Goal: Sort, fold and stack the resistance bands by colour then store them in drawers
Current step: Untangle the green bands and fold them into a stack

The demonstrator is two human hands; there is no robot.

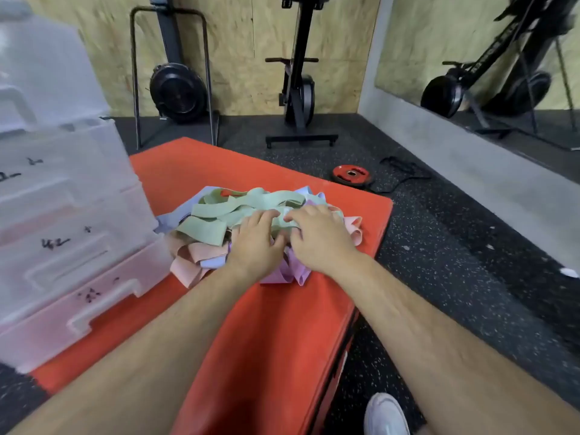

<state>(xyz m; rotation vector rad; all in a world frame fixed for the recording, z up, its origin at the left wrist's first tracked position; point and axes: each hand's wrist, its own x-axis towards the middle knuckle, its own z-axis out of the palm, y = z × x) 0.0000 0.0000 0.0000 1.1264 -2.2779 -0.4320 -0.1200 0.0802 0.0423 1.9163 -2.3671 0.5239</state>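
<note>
A white shoe (387, 416) stands on the speckled black floor (470, 277), just beside the near right edge of the red worktop (266, 340). Two bare forearms reach out over the worktop toward a loose heap of resistance bands lying on its far half.

The left hand (255, 243) lies palm down on the heap, its fingers (266, 216) bent over the green bands (216, 215). Whether they grip anything or only rest there cannot be told. The right hand (320, 237) sits just beside it, nearly touching, with curled fingers, and its forefinger and thumb pinch a strip of the green bands at the top of the heap.

The green bands lie tangled on top. The pink bands (191, 259) spill out beneath them toward the worktop's left side, with one more loop showing at the right of the heap. The lilac bands (290, 271) hang out on the near side, under the two hands.

On the worktop's left side stands a translucent plastic drawer unit (62, 215), with dark handwritten marks on its drawer fronts. The lowest front looks pink.

Beyond the worktop's far right corner a red weight plate (351, 174) lies flat on the floor, with a black cord (405, 171) near it. Farther off, two black exercise machines (298, 89) stand against a chipboard wall (244, 58).
</note>
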